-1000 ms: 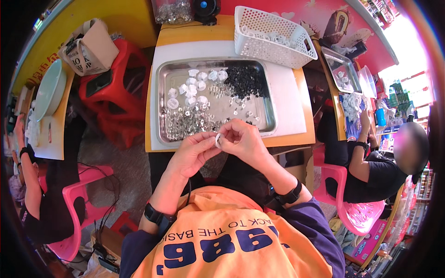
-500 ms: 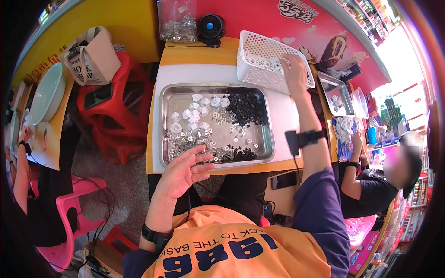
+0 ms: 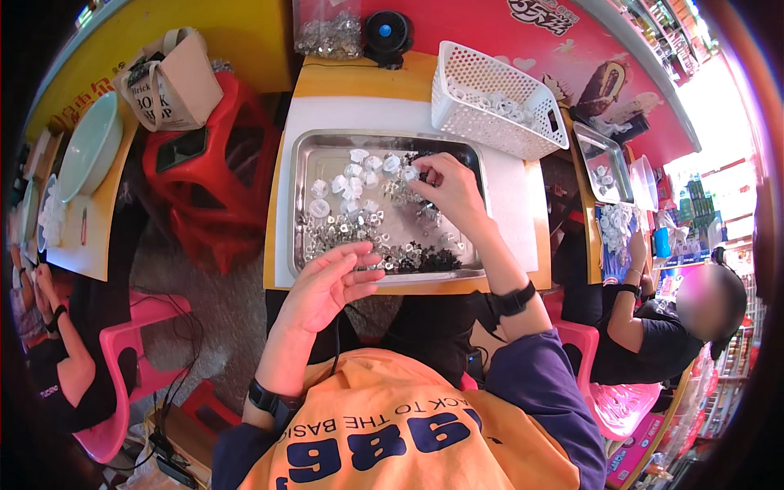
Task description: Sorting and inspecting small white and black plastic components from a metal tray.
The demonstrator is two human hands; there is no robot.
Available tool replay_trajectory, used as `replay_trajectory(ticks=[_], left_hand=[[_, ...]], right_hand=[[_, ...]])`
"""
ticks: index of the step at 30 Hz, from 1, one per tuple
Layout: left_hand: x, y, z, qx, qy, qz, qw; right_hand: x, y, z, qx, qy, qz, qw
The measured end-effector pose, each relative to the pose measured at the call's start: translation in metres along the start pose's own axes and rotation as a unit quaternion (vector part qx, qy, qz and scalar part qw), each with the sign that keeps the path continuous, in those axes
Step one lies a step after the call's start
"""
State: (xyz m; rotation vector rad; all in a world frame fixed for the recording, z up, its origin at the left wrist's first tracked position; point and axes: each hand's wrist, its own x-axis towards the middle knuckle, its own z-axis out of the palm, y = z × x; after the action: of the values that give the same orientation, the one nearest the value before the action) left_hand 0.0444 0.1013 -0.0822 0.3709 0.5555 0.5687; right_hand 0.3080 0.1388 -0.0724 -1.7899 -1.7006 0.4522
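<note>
A steel tray lies in front of me on a white board. In it are several white plastic caps, black star-shaped pieces and a scatter of small clear and silvery pieces. My right hand reaches over the tray's right part. Its thumb and forefinger are pinched on a white plastic cap at the far edge of the caps, and the hand hides part of the black pieces. Near the tray's front rim my left hand hovers palm inward, fingers apart, holding nothing.
A white perforated basket with white pieces stands behind the tray at the right. A small black fan and a bag of metallic pieces are at the back. Co-workers sit left and right; a red stool holds a tote bag.
My right hand has left the white basket and come down leftward to the caps in the tray. The left hand stays near the front rim. The view has shifted slightly.
</note>
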Motion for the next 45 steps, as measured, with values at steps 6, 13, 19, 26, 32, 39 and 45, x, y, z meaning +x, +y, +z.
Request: replay_trajectory(ticks=[6, 13, 19, 26, 32, 39, 45], left_hand=[[0.017, -0.008, 0.026, 0.093, 0.054, 0.088, 0.990], [0.020, -0.006, 0.025, 0.037, -0.005, 0.011, 0.999], [0.017, -0.012, 0.020, 0.077, 0.052, 0.071, 0.993], [0.015, -0.017, 0.031, 0.146, 0.084, 0.136, 0.976], [0.010, -0.011, 0.028, 0.106, 0.053, 0.068, 0.991], [0.005, -0.007, 0.015, 0.093, 0.035, 0.058, 0.993], [-0.006, 0.014, -0.023, 0.003, 0.068, 0.126, 0.990]], right_hand=[[-0.060, -0.037, 0.002, 0.271, 0.000, 0.027, 0.962], [-0.083, -0.051, 0.007, 0.156, 0.032, -0.136, 0.978], [-0.093, -0.067, -0.006, 0.135, -0.004, -0.101, 0.986], [-0.102, -0.064, 0.009, 0.199, 0.015, -0.001, 0.980], [-0.097, -0.056, 0.003, 0.332, -0.064, 0.150, 0.929], [-0.089, -0.045, -0.002, 0.314, -0.106, 0.147, 0.932], [-0.072, -0.015, -0.002, 0.063, 0.041, 0.045, 0.996]])
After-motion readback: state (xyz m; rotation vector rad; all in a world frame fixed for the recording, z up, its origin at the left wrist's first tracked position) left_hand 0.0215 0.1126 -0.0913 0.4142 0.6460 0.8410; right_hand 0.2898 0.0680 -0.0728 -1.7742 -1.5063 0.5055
